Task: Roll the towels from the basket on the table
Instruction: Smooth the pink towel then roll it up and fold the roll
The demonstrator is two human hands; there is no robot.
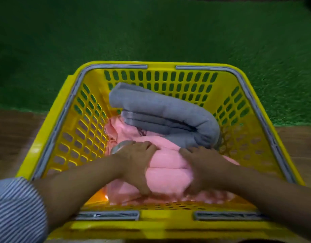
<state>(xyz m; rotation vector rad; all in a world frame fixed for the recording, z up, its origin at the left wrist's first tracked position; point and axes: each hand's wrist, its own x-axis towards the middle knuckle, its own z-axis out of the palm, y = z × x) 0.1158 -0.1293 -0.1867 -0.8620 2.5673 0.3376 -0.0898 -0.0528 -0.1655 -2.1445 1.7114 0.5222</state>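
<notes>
Both hands are reaching into the yellow basket [51, 137], which is sitting on the wooden counter [12, 134] with green turf [151, 32] beyond it. The left hand [135, 163] and right hand [202, 165] are clamping a folded pink towel [168, 171] from either side, fingers wrapping over its top edge, thumbs low on the near face. So each grip is closing round the same bundle, not spread flat.

More pink cloth is lying under and around it. A folded grey towel [165, 114] is leaning against the far wall, its near end touching the pink pile. Something grey is poking out by the left fingers [142, 145], probably another towel; blur is making that hard to call.

Judgement: this is the pick-out step, nothing rolled yet. To do it well:
- lift straight up, keeping the squeeze even so the folds are not slipping apart
- watch for loose pink cloth dragging along underneath
- clear the near rim before swinging to the counter
- lay it flat and square before starting the roll
</notes>
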